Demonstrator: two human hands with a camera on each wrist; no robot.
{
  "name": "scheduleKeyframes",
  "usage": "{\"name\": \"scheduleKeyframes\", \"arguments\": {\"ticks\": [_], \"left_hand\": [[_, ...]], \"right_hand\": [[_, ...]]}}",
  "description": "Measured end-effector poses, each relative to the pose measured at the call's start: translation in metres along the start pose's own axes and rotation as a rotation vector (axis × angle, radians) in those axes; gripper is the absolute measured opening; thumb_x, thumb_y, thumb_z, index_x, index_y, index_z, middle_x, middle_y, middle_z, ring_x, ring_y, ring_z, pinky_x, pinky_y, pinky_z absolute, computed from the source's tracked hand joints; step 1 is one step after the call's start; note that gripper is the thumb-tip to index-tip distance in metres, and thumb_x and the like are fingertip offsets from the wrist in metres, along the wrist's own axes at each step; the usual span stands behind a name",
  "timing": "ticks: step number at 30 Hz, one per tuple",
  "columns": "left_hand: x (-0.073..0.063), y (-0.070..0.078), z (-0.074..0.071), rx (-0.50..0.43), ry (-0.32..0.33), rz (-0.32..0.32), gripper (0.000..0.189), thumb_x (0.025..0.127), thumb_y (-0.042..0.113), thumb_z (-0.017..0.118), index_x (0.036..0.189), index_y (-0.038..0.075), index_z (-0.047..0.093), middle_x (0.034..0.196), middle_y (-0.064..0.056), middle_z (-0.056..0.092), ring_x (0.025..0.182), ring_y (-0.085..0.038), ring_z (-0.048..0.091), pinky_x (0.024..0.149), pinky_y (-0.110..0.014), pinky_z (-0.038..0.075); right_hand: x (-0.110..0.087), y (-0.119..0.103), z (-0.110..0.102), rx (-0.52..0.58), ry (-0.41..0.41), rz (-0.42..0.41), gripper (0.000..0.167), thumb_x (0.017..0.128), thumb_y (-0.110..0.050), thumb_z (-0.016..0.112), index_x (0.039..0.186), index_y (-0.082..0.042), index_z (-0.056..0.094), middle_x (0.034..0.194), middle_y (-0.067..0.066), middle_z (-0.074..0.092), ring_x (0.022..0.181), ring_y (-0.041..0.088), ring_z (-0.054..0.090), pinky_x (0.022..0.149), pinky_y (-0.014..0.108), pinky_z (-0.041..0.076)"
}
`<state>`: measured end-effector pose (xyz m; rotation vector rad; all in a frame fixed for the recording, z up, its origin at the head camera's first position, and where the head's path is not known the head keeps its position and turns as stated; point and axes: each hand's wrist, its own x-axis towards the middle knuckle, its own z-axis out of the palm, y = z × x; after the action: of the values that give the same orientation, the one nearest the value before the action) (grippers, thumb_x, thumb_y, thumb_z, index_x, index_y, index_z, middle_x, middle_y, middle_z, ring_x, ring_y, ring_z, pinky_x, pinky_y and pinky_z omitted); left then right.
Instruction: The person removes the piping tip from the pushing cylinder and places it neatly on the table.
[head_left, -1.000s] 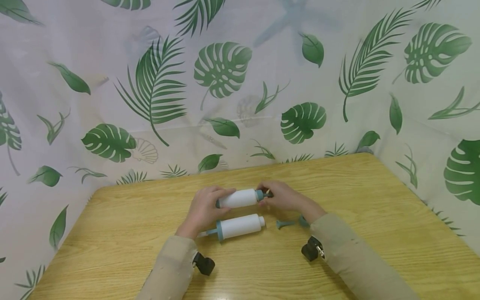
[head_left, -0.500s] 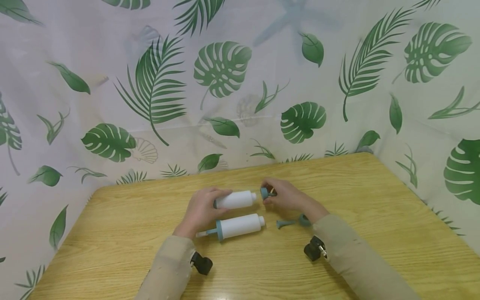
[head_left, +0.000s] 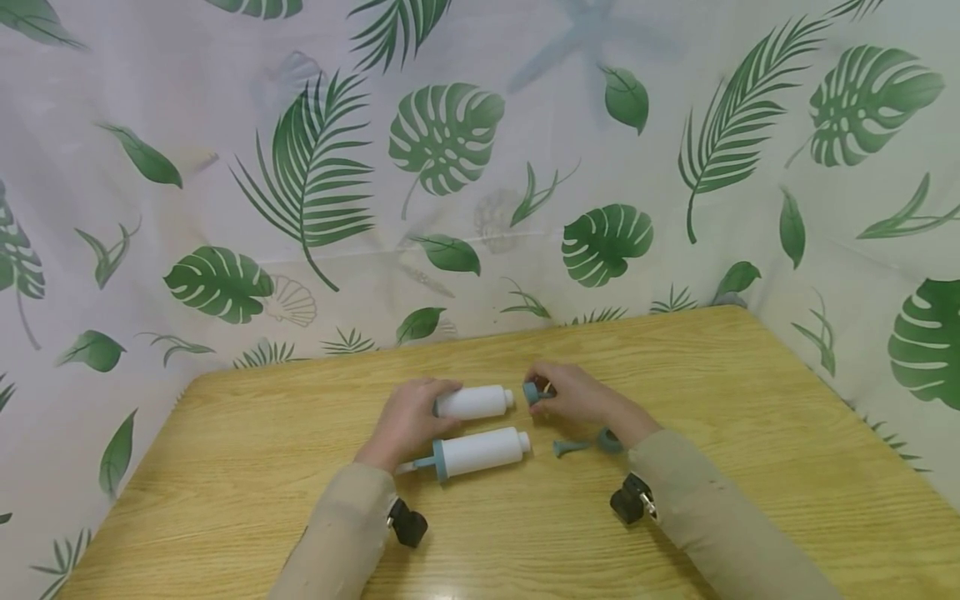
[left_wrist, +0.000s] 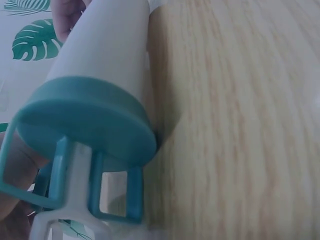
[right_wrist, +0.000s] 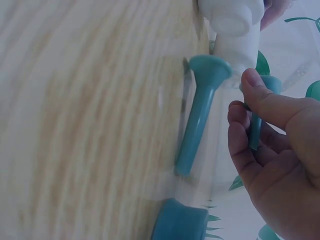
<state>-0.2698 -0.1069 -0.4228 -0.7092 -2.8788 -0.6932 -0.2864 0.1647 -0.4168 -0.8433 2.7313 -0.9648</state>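
My left hand [head_left: 406,419] grips the far white tube [head_left: 474,402], which lies on its side with its narrow white neck bare and pointing right. Just right of that neck, apart from it, my right hand [head_left: 567,393] pinches a teal nozzle with a flared ring end [head_left: 531,393] between thumb and fingers. Nearer me lies a second white tube [head_left: 482,452], with a teal end cap [left_wrist: 90,120] and a pale plunger rod sticking out to the left. A loose teal funnel-shaped nozzle [right_wrist: 201,107] rests on the table below my right hand.
A teal ring [head_left: 610,441] lies by my right wrist, beside the loose nozzle. The wood-grain table [head_left: 517,542] meets a leaf-print cloth [head_left: 465,308] at its back edge and right side.
My right hand has pulled the teal nozzle off the far tube's neck and moved slightly right, uncovering the neck. My left hand keeps its grip; the near tube and loose parts stay put.
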Motion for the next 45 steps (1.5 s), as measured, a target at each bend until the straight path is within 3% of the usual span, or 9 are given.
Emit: {"name": "scheduleKeyframes", "arguments": {"ticks": [5, 10, 17, 23, 28, 31, 33, 39, 45], "left_hand": [[0.005, -0.002, 0.003, 0.003, -0.017, -0.019, 0.049, 0.076, 0.022, 0.081, 0.122, 0.013, 0.066, 0.116, -0.006, 0.064, 0.103, -0.024, 0.059, 0.088, -0.040, 0.048], [0.010, -0.001, 0.004, 0.019, -0.025, 0.002, 0.046, 0.075, 0.021, 0.082, 0.118, 0.012, 0.067, 0.112, -0.007, 0.063, 0.098, -0.024, 0.059, 0.085, -0.040, 0.048], [0.012, 0.003, 0.001, 0.010, -0.047, -0.011, 0.051, 0.076, 0.022, 0.082, 0.123, 0.011, 0.064, 0.121, -0.009, 0.060, 0.107, -0.027, 0.057, 0.092, -0.043, 0.046], [0.007, 0.016, -0.010, -0.056, 0.011, -0.019, 0.052, 0.080, 0.024, 0.079, 0.127, 0.011, 0.061, 0.128, -0.009, 0.057, 0.117, -0.028, 0.053, 0.097, -0.043, 0.043], [0.005, 0.034, -0.013, -0.132, 0.086, 0.058, 0.046, 0.082, 0.023, 0.077, 0.122, 0.006, 0.063, 0.121, -0.010, 0.062, 0.115, -0.028, 0.054, 0.097, -0.042, 0.043], [0.004, 0.043, -0.010, -0.176, 0.093, 0.105, 0.045, 0.082, 0.023, 0.077, 0.119, 0.001, 0.064, 0.116, -0.011, 0.065, 0.111, -0.028, 0.057, 0.094, -0.042, 0.045], [0.004, 0.048, -0.008, -0.196, 0.080, 0.104, 0.045, 0.082, 0.025, 0.076, 0.118, 0.000, 0.065, 0.115, -0.012, 0.065, 0.109, -0.027, 0.058, 0.093, -0.041, 0.047], [0.001, 0.051, -0.002, -0.269, 0.047, 0.043, 0.039, 0.082, 0.027, 0.076, 0.115, 0.007, 0.069, 0.113, -0.008, 0.066, 0.108, -0.023, 0.058, 0.091, -0.041, 0.048], [0.000, 0.049, 0.003, -0.341, 0.097, 0.075, 0.035, 0.082, 0.024, 0.076, 0.113, 0.008, 0.070, 0.107, -0.007, 0.068, 0.103, -0.021, 0.061, 0.086, -0.040, 0.050]], "right_hand": [[0.000, -0.002, 0.000, -0.013, -0.006, -0.002, 0.032, 0.084, -0.014, 0.074, 0.110, -0.004, 0.059, 0.099, 0.005, 0.064, 0.095, 0.022, 0.060, 0.081, 0.038, 0.050], [0.000, -0.005, -0.002, -0.011, -0.011, -0.009, 0.031, 0.084, -0.014, 0.074, 0.110, -0.004, 0.060, 0.099, 0.005, 0.064, 0.095, 0.022, 0.060, 0.081, 0.039, 0.050], [0.001, -0.006, -0.001, 0.003, -0.027, -0.013, 0.031, 0.084, -0.015, 0.074, 0.109, -0.005, 0.060, 0.098, 0.003, 0.064, 0.094, 0.020, 0.060, 0.081, 0.037, 0.050], [0.001, -0.013, -0.003, 0.014, -0.036, -0.005, 0.032, 0.084, -0.018, 0.074, 0.110, -0.005, 0.061, 0.099, 0.002, 0.064, 0.095, 0.020, 0.060, 0.082, 0.037, 0.050], [0.003, -0.025, -0.007, -0.009, -0.025, -0.051, 0.033, 0.083, -0.019, 0.075, 0.110, -0.004, 0.062, 0.097, 0.002, 0.065, 0.093, 0.018, 0.061, 0.081, 0.036, 0.050], [0.004, -0.033, -0.008, -0.023, -0.026, -0.094, 0.034, 0.082, -0.020, 0.076, 0.109, -0.003, 0.063, 0.096, 0.001, 0.066, 0.091, 0.017, 0.062, 0.080, 0.034, 0.051], [0.006, -0.036, -0.007, -0.024, -0.040, -0.119, 0.034, 0.082, -0.021, 0.076, 0.108, -0.003, 0.063, 0.094, 0.000, 0.066, 0.088, 0.014, 0.062, 0.078, 0.032, 0.051], [0.007, -0.042, -0.006, -0.023, -0.063, -0.161, 0.034, 0.081, -0.021, 0.076, 0.108, -0.004, 0.064, 0.093, -0.003, 0.065, 0.086, 0.011, 0.060, 0.078, 0.035, 0.052], [0.008, -0.044, -0.004, -0.022, -0.061, -0.175, 0.036, 0.079, -0.017, 0.078, 0.109, -0.002, 0.064, 0.095, 0.000, 0.066, 0.087, 0.013, 0.062, 0.078, 0.032, 0.053]]}}
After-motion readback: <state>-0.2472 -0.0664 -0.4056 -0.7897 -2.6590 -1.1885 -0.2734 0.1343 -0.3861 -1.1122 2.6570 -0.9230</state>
